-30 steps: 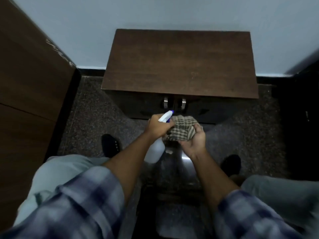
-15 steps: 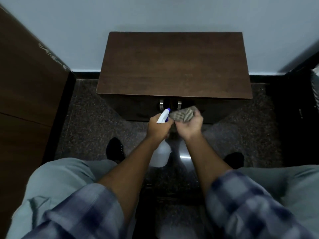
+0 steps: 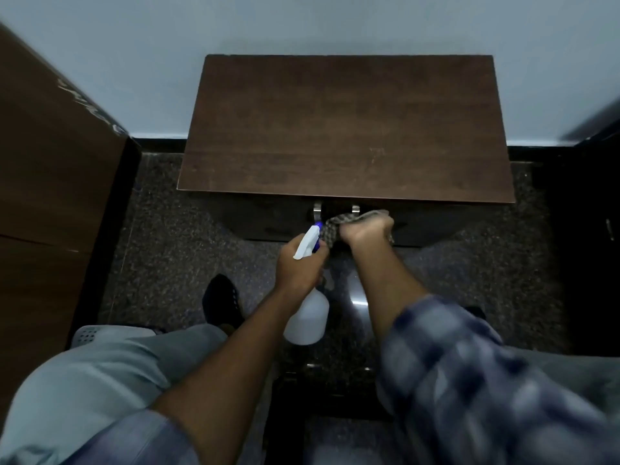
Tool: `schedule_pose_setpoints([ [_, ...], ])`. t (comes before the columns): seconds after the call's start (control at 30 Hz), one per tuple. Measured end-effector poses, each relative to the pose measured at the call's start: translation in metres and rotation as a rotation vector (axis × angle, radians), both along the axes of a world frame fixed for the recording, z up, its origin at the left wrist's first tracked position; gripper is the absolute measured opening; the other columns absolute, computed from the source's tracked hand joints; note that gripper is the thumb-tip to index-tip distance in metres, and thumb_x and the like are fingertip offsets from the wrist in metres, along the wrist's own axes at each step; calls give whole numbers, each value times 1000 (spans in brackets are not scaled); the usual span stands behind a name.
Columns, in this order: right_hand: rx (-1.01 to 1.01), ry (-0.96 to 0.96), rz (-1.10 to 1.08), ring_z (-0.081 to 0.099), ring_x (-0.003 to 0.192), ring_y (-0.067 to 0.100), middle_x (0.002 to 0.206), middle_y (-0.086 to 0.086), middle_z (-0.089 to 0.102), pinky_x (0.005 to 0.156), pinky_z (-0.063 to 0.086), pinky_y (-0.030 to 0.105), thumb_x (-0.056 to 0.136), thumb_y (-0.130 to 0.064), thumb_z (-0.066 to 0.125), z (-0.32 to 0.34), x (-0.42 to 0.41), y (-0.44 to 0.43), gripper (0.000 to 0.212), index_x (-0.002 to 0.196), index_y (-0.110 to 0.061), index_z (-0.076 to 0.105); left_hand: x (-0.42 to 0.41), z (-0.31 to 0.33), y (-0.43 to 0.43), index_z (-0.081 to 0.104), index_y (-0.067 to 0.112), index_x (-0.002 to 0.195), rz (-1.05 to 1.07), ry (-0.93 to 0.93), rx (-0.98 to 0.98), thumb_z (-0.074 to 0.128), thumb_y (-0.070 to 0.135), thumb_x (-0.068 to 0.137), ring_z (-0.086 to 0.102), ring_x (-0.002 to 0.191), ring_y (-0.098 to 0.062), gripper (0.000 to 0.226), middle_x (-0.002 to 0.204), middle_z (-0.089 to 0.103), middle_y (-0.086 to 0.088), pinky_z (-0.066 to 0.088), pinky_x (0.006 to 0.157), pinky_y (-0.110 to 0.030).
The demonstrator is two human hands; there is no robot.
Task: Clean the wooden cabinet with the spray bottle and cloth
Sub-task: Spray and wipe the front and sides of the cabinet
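Note:
A low dark wooden cabinet (image 3: 342,129) stands against the pale wall, its two metal door handles (image 3: 317,209) showing just under the top's front edge. My left hand (image 3: 298,266) grips a white spray bottle (image 3: 307,317) by the neck, its white and blue nozzle pointing up and right toward the cloth. My right hand (image 3: 365,229) holds a checked cloth (image 3: 330,229) bunched against the cabinet's front, right of the handles. Most of the cloth is hidden under that hand.
A tall brown wooden panel (image 3: 50,182) fills the left side. Dark furniture (image 3: 593,229) stands at the right. The floor (image 3: 161,243) is dark speckled stone. My knees and a black shoe (image 3: 221,300) sit below the cabinet.
My right hand has carried the cloth up and right, from beside the nozzle to the cabinet's front by the handles. The left hand and bottle have stayed close to where they were.

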State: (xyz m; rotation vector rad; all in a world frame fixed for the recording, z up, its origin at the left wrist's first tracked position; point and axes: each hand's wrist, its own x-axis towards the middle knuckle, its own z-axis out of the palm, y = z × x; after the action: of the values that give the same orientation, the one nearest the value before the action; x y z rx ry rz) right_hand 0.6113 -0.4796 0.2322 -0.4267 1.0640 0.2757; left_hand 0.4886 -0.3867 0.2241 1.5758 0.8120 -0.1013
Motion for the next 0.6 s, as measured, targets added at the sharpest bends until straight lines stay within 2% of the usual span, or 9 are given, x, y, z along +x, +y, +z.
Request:
schedule_pose_setpoints([
  [0.03,-5,36,18,51,110,28,121,15,50,114,36,43,101,-27,28,2,-1,6,34,98,-13,59,2,0,1,75,21,86,-7,-3,-2,73,10,91,51,44,-16,12,60,61,-1,43,42,-25],
  [0.1,-42,103,30,53,73,23,86,10,53,79,49,32,85,-12,32,1,-3,8,30,64,-14,52,3,0,4,71,4,89,-5,-10,-1,72,9,91,50,45,-19,5,64,59,-9,42,42,-26],
  [0.17,9,57,10,58,53,21,69,10,57,59,48,28,72,-11,33,3,-2,-3,32,55,-10,60,4,1,5,72,14,84,4,-17,-11,72,9,91,51,48,-22,9,67,60,-7,43,42,-27],
  [0.23,-1,1,76,68,85,34,101,20,64,79,54,41,91,-17,30,4,4,-4,41,100,-5,68,1,-2,5,70,36,80,15,-2,-21,72,11,93,56,54,-22,28,70,64,5,45,44,-28],
  [0.3,-20,36,84,52,126,39,136,24,49,113,37,49,103,-26,26,7,7,2,48,135,-4,53,0,0,5,69,40,82,19,-15,-29,72,11,94,58,56,-21,31,72,66,7,47,45,-27],
  [0.37,-95,53,88,54,113,33,119,21,53,112,37,43,99,-19,31,9,-2,6,37,105,-8,66,-1,2,9,73,33,85,39,-15,-36,72,9,93,56,51,-18,25,73,67,-2,46,43,-25],
  [0.43,-33,-59,-17,62,100,27,89,10,59,110,42,33,99,-13,38,-10,-20,-11,33,77,-9,62,-3,2,12,75,23,86,59,-18,-30,73,7,92,52,43,-14,17,72,65,-8,44,40,-23],
  [0.5,78,-157,-21,67,99,12,79,0,69,110,42,24,105,-19,42,-21,-44,-39,32,89,-1,63,-5,1,13,76,11,89,41,5,-11,73,5,91,51,40,-13,7,70,64,-10,43,40,-23],
  [0.6,27,-212,2,64,97,30,100,18,68,110,44,41,105,-26,33,-22,-72,-76,40,102,2,62,-4,5,14,75,8,88,-23,45,-12,76,7,88,52,43,-14,2,66,63,-6,45,42,-24],
])
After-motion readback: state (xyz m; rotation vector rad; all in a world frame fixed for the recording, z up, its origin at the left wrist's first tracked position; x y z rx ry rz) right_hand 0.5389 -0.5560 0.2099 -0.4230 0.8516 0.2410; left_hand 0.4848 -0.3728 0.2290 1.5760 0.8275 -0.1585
